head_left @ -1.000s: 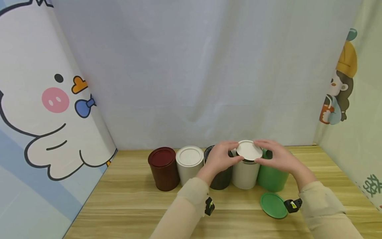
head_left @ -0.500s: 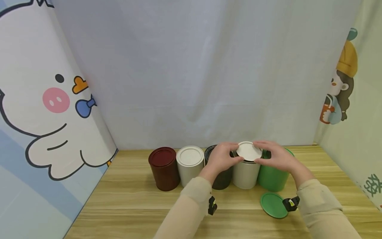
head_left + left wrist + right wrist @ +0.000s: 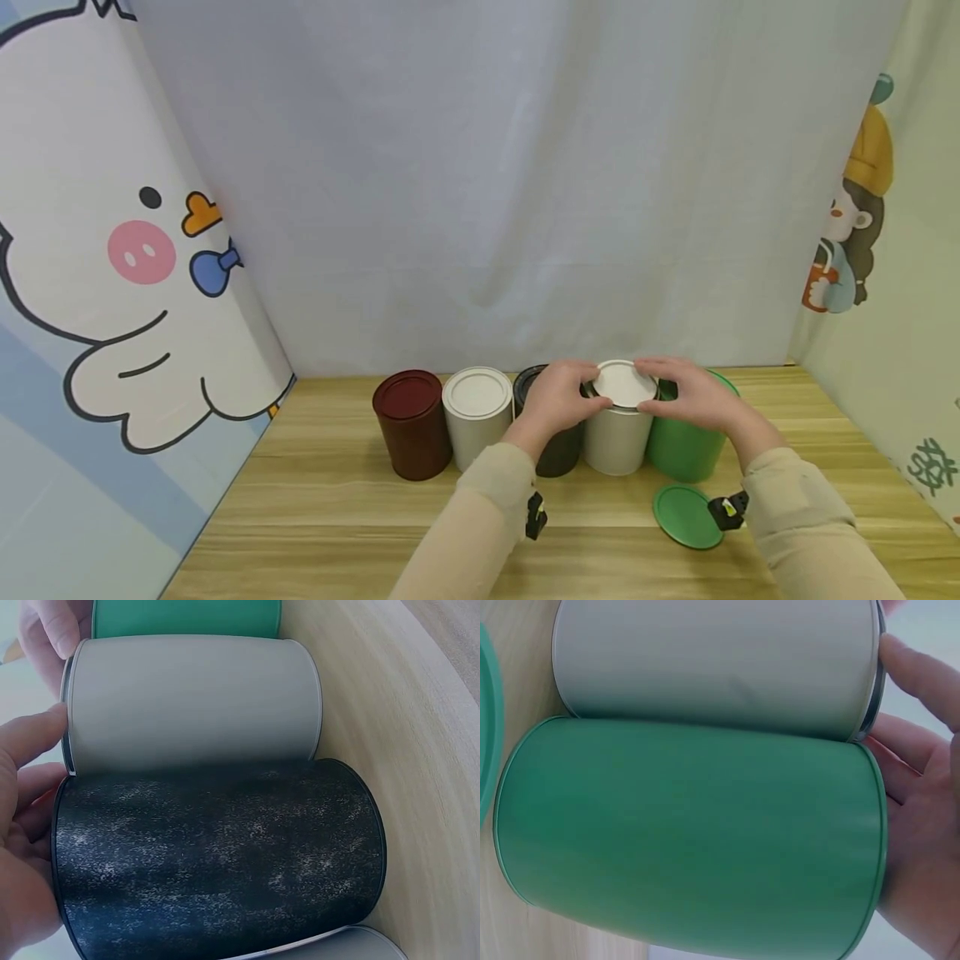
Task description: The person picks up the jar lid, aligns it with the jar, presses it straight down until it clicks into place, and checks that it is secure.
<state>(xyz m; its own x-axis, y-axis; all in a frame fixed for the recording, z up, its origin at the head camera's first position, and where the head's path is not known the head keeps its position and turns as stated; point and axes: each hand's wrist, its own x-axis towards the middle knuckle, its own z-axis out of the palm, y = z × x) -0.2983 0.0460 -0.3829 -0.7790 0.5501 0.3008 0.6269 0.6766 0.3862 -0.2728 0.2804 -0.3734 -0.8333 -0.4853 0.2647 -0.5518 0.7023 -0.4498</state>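
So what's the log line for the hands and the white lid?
left hand: holds white lid | right hand: holds white lid | lid: on white can | green lid: on table

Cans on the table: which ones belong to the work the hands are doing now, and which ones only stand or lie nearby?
In use: left hand, right hand, white lid, white can.

Nearby: dark red can, lidded white can, black can, green can, green lid.
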